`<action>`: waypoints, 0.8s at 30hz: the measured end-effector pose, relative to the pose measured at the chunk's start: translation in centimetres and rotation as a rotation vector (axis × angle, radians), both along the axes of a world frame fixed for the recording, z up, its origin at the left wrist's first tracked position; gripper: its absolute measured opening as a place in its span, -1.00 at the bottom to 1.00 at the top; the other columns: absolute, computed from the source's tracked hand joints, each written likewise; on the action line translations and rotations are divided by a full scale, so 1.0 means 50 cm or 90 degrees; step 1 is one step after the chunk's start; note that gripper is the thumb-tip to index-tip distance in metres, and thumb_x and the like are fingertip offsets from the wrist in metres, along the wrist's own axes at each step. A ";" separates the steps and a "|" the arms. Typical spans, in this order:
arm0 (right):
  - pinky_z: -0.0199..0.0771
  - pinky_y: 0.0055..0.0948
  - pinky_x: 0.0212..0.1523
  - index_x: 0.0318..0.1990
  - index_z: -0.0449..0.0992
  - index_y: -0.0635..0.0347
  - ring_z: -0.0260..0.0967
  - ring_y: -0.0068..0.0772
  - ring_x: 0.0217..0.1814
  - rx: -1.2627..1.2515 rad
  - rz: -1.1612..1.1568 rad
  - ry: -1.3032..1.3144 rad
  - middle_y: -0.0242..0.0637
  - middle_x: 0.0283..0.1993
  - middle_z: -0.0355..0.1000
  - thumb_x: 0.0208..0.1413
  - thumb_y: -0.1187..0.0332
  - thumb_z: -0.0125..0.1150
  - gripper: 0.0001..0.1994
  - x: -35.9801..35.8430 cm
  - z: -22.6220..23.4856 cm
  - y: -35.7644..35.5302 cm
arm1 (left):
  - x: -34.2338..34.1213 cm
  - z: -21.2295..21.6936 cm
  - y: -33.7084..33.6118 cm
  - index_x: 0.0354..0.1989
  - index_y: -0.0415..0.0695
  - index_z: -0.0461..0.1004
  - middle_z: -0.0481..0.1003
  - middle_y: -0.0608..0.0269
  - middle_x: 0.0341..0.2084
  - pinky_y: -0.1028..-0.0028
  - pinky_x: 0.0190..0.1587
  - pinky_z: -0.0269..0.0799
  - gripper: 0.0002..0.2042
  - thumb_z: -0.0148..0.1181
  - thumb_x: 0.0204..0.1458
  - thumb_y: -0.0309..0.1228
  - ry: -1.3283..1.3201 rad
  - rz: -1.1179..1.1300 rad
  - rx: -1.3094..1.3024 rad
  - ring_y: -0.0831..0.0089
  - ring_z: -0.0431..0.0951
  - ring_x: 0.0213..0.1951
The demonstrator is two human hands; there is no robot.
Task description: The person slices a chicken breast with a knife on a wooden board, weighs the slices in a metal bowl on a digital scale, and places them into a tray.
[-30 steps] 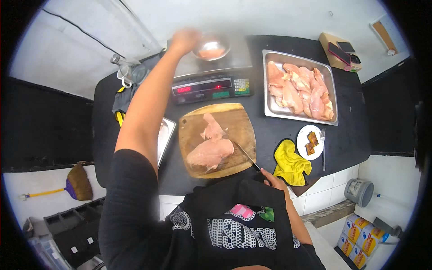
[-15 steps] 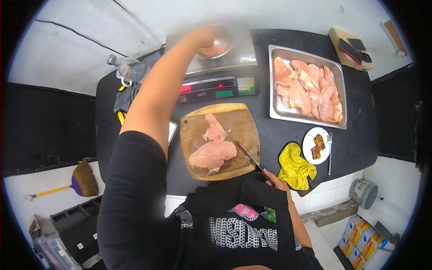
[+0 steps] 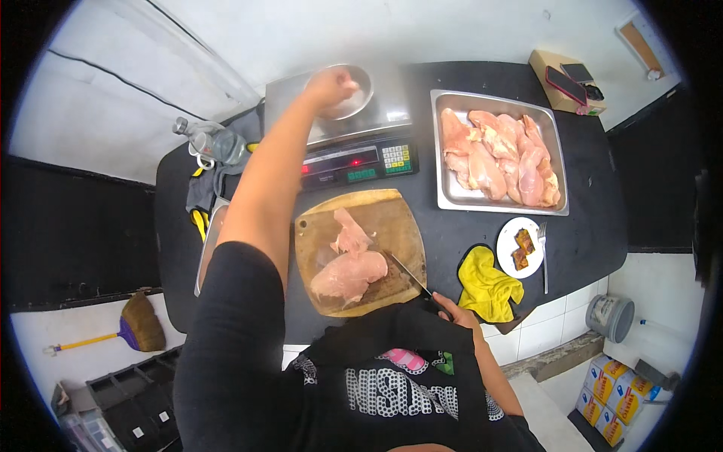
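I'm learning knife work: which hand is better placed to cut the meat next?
Probably the right hand: it holds the knife, blade over the cutting board, while the left hand is up at the metal bowl.

We see a black desk [image 3: 591,203] stretching across the middle. A white wall [image 3: 422,30] rises at twelve o'clock, a dark cable [image 3: 117,75] slanting across it toward ten. We have one black panel [image 3: 75,233] at nine, a second black panel [image 3: 655,188] at three, and white tiles [image 3: 542,331] at four.
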State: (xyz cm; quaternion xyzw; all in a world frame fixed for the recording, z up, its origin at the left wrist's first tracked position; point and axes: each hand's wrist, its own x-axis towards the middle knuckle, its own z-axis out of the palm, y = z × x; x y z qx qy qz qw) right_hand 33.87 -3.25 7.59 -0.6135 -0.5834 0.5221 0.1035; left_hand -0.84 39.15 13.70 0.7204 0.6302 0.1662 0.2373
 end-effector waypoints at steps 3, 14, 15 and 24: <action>0.42 -0.27 -0.26 0.17 0.37 -0.19 0.48 -0.02 -0.28 0.003 -0.001 -0.002 0.00 -0.29 0.48 0.09 0.34 0.09 -0.56 -0.001 0.004 -0.002 | -0.014 0.043 -0.043 -0.17 -0.12 0.50 0.55 0.34 -0.42 0.55 -0.41 0.39 -0.73 0.34 -0.10 -0.46 -0.348 -0.021 -0.039 0.64 0.48 -0.44; 0.39 -0.53 -0.18 0.20 0.35 0.02 0.43 -0.46 -0.28 0.164 -0.045 0.186 -0.21 -0.01 0.47 0.11 0.51 0.07 -0.54 0.006 -0.076 -0.037 | 0.062 0.060 -0.306 -0.22 -0.09 0.44 0.48 0.39 -0.45 0.56 -0.33 0.46 -0.84 0.23 0.07 -0.36 -0.652 -0.045 -0.225 0.59 0.51 -0.34; 0.39 -0.53 -0.18 0.20 0.35 0.02 0.43 -0.46 -0.28 0.157 -0.047 0.182 -0.21 -0.01 0.47 0.11 0.51 0.07 -0.54 0.008 -0.072 -0.041 | 0.074 0.042 -0.335 -0.21 -0.08 0.43 0.48 0.39 -0.45 0.57 -0.34 0.46 -0.85 0.21 0.09 -0.36 -0.700 -0.040 -0.249 0.59 0.51 -0.34; 0.30 -0.62 -0.42 0.23 0.34 -0.05 0.21 -0.68 -0.52 0.010 -0.186 0.136 -0.43 -0.42 0.39 0.13 0.53 0.06 -0.52 0.026 -0.050 -0.050 | 0.070 -0.230 -0.463 -0.23 -0.12 0.52 0.52 0.43 -0.40 0.60 -0.36 0.43 -0.85 0.24 0.05 -0.39 -0.415 0.147 -0.278 0.64 0.49 -0.40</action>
